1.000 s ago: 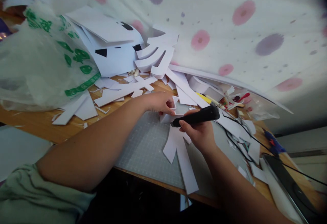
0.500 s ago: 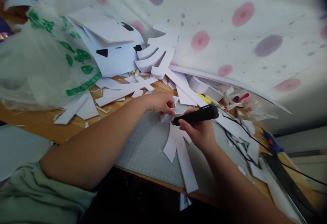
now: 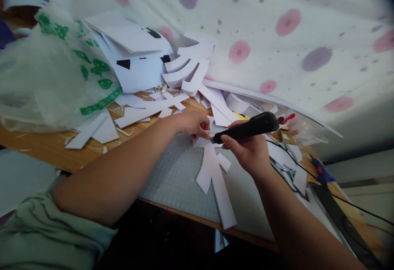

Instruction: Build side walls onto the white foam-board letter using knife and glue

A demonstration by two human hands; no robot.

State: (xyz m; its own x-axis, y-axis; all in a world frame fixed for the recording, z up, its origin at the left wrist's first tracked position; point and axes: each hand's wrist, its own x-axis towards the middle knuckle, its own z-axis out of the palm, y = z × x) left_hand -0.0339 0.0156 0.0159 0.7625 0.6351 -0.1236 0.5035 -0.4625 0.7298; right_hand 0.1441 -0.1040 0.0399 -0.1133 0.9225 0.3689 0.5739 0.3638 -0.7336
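Observation:
My left hand (image 3: 197, 124) is pinched closed on a narrow white strip (image 3: 200, 142) at the top end of a flat, branched cut-out (image 3: 215, 179) of white foam board. The fingers hide part of the strip. In my right hand (image 3: 250, 151) is a thick black utility knife (image 3: 249, 127), its handle slanting up to the right. Its small metal tip is beside my left fingertips, close to the strip; whether it touches cannot be made out. The cut-out lies on a grey gridded cutting mat (image 3: 172, 179), its long leg reaching the mat's front edge.
White foam-board offcuts (image 3: 144, 110) litter the wooden table behind my left arm. A plastic bag with green print (image 3: 61, 77) stands at the left. A black cable (image 3: 304, 167) crosses the right side near a blue glue gun (image 3: 321, 170). A spotted cloth (image 3: 261, 24) hangs behind.
My right hand has moved slightly right with the knife, uncovering more of the cut-out's small right arm. My left hand stays in about the same place.

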